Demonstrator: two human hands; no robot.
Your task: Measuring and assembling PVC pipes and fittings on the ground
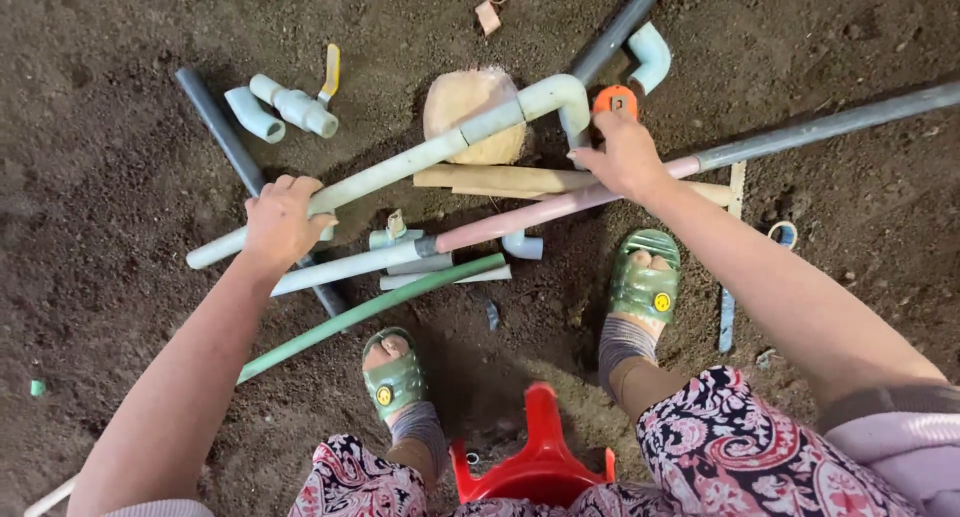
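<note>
Above the red stool [535,457], the pale pipe [400,167] is clasped by the left hand [280,222]; the right hand [625,157] is closed at its elbow end. Slippage could be caused by uneven lifting.

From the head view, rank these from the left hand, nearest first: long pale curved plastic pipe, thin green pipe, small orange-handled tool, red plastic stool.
1. Long pale curved plastic pipe: under the left hand.
2. Thin green pipe: just below-right.
3. Red plastic stool and small orange-handled tool: too close to call.
</note>
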